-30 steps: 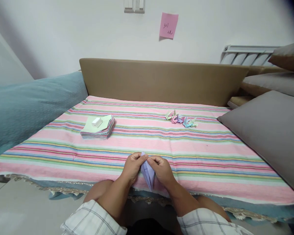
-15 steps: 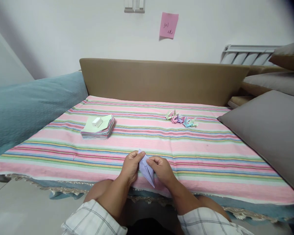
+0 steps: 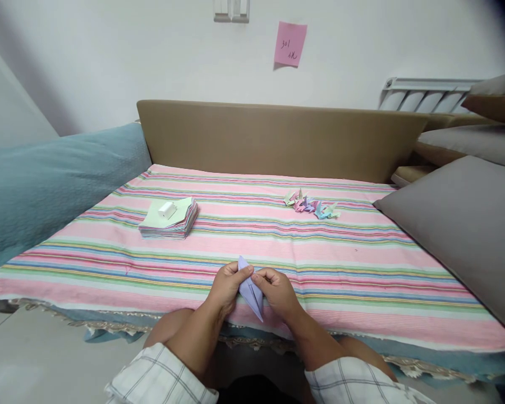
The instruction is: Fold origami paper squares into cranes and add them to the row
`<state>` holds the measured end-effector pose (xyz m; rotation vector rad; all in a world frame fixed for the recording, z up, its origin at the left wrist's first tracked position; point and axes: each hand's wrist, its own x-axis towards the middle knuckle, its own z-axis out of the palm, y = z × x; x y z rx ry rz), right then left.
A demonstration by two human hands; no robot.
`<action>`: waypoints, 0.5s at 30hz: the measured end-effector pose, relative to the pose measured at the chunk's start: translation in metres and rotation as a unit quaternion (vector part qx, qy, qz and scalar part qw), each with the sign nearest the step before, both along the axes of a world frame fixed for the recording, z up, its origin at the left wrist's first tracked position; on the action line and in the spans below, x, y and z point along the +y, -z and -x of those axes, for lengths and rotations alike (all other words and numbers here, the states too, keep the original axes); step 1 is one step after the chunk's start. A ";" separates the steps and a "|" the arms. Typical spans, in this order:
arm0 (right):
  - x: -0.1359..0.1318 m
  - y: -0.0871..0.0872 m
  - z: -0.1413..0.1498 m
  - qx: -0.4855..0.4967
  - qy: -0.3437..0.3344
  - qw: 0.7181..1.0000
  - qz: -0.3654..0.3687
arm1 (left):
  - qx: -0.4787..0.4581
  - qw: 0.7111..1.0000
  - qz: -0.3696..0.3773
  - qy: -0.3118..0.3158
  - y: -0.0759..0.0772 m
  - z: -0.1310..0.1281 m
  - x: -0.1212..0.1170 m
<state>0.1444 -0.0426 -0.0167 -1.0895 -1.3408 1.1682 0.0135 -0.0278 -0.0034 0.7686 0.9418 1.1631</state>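
Observation:
A lavender sheet of origami paper [image 3: 251, 294], folded into a narrow diamond with a slit down its lower half, is held between both hands over the front of the striped cloth. My left hand [image 3: 227, 287] pinches its upper left side, thumb lying across the front. On the right edge, my right hand [image 3: 278, 290] grips it between thumb and curled fingers. The two thumbs nearly meet near the middle of the diamond. The fingers behind the paper are hidden.
On the striped cloth [image 3: 244, 244], a stack of coloured paper [image 3: 168, 227] lies to the left, a small white block [image 3: 167, 210] on top. Several folded paper cranes [image 3: 309, 205] sit back right. A grey cushion [image 3: 458, 224] stands at right, a blue-covered armrest [image 3: 63, 179] at left.
My left thumb has slid a little right and down over the paper. The paper's lower tip has shifted slightly left. My right hand has hardly moved.

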 end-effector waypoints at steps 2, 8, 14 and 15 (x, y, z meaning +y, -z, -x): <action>0.000 0.000 0.000 0.000 -0.002 1.000 -0.003 | -0.004 1.000 0.003 -0.001 0.000 0.000 0.000; 0.001 0.002 -0.001 0.006 -0.014 1.000 0.011 | -0.001 1.000 0.002 -0.013 0.004 0.001 0.001; 0.004 0.009 -0.002 0.052 0.002 0.998 0.042 | -0.022 1.000 -0.008 0.001 0.003 0.001 0.002; 0.005 0.010 -0.002 0.070 0.010 0.996 0.053 | -0.032 0.999 -0.008 0.014 0.002 0.002 0.002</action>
